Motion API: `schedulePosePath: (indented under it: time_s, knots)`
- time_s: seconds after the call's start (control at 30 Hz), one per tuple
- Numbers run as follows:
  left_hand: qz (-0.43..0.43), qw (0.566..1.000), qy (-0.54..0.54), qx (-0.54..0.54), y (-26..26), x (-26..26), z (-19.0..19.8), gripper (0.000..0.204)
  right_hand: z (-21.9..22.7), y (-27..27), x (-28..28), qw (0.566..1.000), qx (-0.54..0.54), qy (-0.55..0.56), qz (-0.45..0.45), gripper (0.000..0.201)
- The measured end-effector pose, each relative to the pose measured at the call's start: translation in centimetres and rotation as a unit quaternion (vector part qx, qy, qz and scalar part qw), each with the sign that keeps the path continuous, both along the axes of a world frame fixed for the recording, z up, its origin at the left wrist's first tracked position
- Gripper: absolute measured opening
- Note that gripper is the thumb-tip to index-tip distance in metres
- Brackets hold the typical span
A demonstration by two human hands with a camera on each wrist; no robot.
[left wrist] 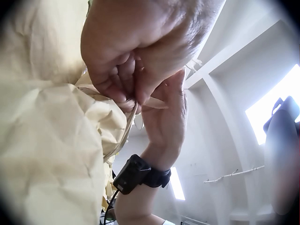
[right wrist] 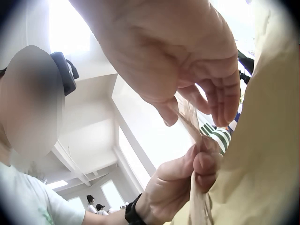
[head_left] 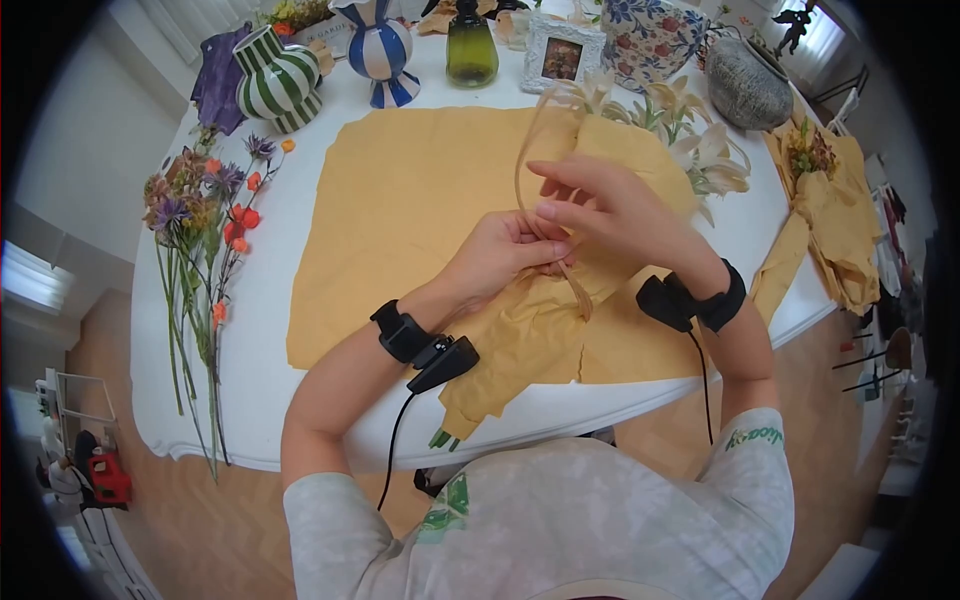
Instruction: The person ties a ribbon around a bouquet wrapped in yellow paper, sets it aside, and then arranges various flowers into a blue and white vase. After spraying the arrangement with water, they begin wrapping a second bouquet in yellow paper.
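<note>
A bouquet of pale lilies (head_left: 715, 165) lies wrapped in yellow-tan paper (head_left: 520, 325), its green stem ends (head_left: 443, 439) poking out near the table's front edge. My left hand (head_left: 505, 250) pinches a thin beige ribbon (head_left: 578, 296) between thumb and fingers against the gathered paper. Part of the ribbon arcs up in a loop beyond the hands. Just above and to the right is my right hand (head_left: 612, 205), its fingers loosely extended. In the right wrist view, the ribbon (right wrist: 187, 119) runs up from the left fingertips past the right thumb, which stands apart from the fingers.
Under the bouquet spreads a large paper sheet (head_left: 400, 190) on the white table (head_left: 255, 400). Loose flowers (head_left: 205, 250) lie at the left. Along the back stand a green-striped vase (head_left: 275, 80), a blue-striped vase (head_left: 380, 50), a green bottle (head_left: 471, 55) and a grey pot (head_left: 745, 85). Another paper-wrapped bunch (head_left: 840, 225) lies right.
</note>
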State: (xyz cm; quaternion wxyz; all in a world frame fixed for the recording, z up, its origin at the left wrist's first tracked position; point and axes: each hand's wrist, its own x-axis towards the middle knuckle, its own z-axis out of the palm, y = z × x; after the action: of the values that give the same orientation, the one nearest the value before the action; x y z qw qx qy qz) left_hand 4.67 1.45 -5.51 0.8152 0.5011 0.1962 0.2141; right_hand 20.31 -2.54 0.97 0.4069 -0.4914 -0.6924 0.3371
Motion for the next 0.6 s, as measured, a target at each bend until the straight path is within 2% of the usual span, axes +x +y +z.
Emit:
schedulePosePath:
  time_s: [0.07,0.1,0.17,0.33,0.4,0.5,0.53,0.6]
  knots:
    - [0.001,1.000,-0.001,0.017,0.0,-0.1,0.3,0.011,0.6,-1.2,0.9,0.981,0.066,-0.184,-0.018,0.019]
    - [0.001,0.999,-0.001,0.035,0.0,-0.2,0.5,0.010,1.0,-1.6,1.2,0.981,0.065,-0.184,-0.017,0.019]
    - [0.007,0.999,0.003,0.053,-0.1,0.0,0.9,0.010,1.5,-2.3,1.9,0.953,-0.024,-0.298,0.057,0.019]
    - [-0.019,0.995,-0.003,0.103,0.4,0.4,0.8,0.013,1.6,-3.3,2.1,0.947,0.042,-0.319,0.013,0.024]
    - [-0.057,0.977,0.064,0.197,0.6,0.5,1.1,0.018,1.9,-3.7,2.0,0.942,0.050,-0.331,0.005,0.024]
    - [-0.105,0.970,0.084,0.203,0.9,0.6,1.7,0.024,2.0,-4.4,1.9,0.941,0.086,-0.326,-0.004,0.022]
    - [-0.104,0.970,0.084,0.203,1.3,0.6,1.6,0.024,2.1,-4.8,2.0,0.949,0.083,-0.303,0.002,0.014]
    - [-0.175,0.964,0.090,0.176,2.0,0.5,1.5,0.026,2.1,-5.6,2.1,0.957,0.080,-0.279,0.009,0.008]
